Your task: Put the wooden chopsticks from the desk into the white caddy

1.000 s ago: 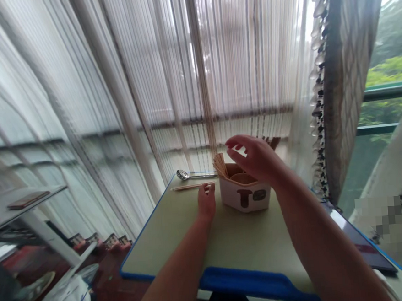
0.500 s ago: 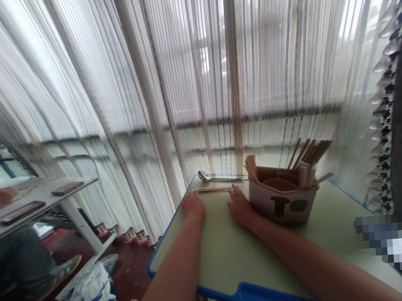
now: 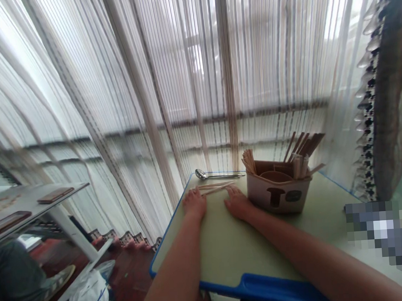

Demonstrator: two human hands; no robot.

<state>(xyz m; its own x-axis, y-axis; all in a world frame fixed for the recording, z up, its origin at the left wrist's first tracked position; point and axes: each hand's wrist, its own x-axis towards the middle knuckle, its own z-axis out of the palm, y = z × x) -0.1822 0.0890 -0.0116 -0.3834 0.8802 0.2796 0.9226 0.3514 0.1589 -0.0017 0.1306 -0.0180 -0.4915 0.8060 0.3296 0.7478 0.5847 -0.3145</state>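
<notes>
Two thin wooden chopsticks (image 3: 216, 186) lie near the far side of the pale green tabletop, their right ends crossing at a narrow angle. Over their left ends my left hand (image 3: 194, 203) is closed, with its fingertips on the sticks. My right hand (image 3: 238, 203) rests on the tabletop just left of the caddy, its fingers slightly apart and their tips at the near chopstick. Behind the sticks lies a metal slotted spoon (image 3: 200, 174), its long handle pointing right.
A brown caddy (image 3: 264, 196) holding several chopsticks and bundled sticks stands right of my hands. The table has a blue rim (image 3: 168, 232). Left, another person sits at a white table (image 3: 61, 195) bearing flat trays. Plastic bags (image 3: 94, 295) lie on the floor; sheer curtains hang ahead.
The chopsticks lay close together and nearly parallel; now they splay and cross, the near one tilted. My right hand's fingertips have drawn slightly toward me. The whole view has shifted slightly.
</notes>
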